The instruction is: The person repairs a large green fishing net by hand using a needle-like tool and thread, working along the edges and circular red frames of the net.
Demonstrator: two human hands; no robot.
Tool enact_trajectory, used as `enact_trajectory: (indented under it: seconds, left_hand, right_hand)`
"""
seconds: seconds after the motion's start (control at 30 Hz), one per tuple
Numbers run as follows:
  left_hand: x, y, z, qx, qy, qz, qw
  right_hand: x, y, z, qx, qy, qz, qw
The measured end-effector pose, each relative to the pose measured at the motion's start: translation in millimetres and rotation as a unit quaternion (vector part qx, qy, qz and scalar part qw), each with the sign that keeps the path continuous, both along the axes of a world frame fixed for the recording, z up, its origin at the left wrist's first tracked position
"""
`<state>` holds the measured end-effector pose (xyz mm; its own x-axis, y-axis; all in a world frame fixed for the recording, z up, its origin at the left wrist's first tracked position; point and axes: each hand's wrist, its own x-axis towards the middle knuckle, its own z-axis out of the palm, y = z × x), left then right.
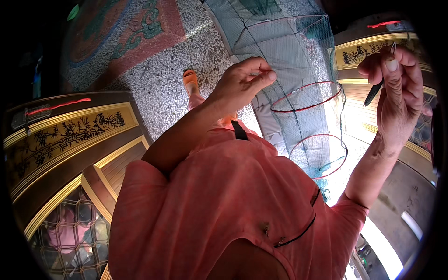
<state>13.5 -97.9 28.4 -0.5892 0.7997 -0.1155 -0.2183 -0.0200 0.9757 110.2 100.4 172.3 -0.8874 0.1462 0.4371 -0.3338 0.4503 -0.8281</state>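
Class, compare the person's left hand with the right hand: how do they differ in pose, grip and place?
Pose: the left hand extends toward picture right, while the right hand points up the picture.
Grip: the left hand is pinched, on what is unclear; the right hand holds a slim dark tool.
Place: the left hand overlaps the mesh netting; the right hand appears beyond its right edge.
Shared: both are bare.

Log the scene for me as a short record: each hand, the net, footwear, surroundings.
Left hand: thumb and fingers pinched together; any thread too fine to confirm
Right hand: raised, gripping a small dark tool with a metal tip
Net: teal mesh with red hoops
Footwear: orange sandal
Surroundings: speckled floor, gold-trimmed panels
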Motion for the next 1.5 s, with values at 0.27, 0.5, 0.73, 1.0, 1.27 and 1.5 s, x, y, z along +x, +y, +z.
enact_trajectory:
  seconds: [0.27,0.5,0.73,1.0,1.27,1.5]
  left_hand:
    - [-30,-6,-11,0.041,-0.169,0.001,0.985]
    - [-34,-2,-20,0.058,-0.195,-0.002,0.979]
    - [-51,-6,-38,0.09,-0.254,0.055,0.961]
    - [-44,-5,-50,0.073,-0.187,0.032,0.979]
    - [-45,-6,-68,0.106,-0.336,0.056,0.934]
    - [-41,5,-109,0.216,-0.525,0.006,0.823]
  right_hand:
    - [13,19,-5,0.149,-0.259,-0.064,0.952]
    - [11,60,-30,0.074,-0.186,-0.236,0.951]
    - [-32,-11,-67,0.343,-0.089,-0.009,0.935]
    - [-56,-16,-119,0.426,-0.134,-0.035,0.894]
    - [-60,-16,-139,0.298,-0.135,0.017,0.945]
    - [-72,-44,-147,0.225,-0.118,0.021,0.967]
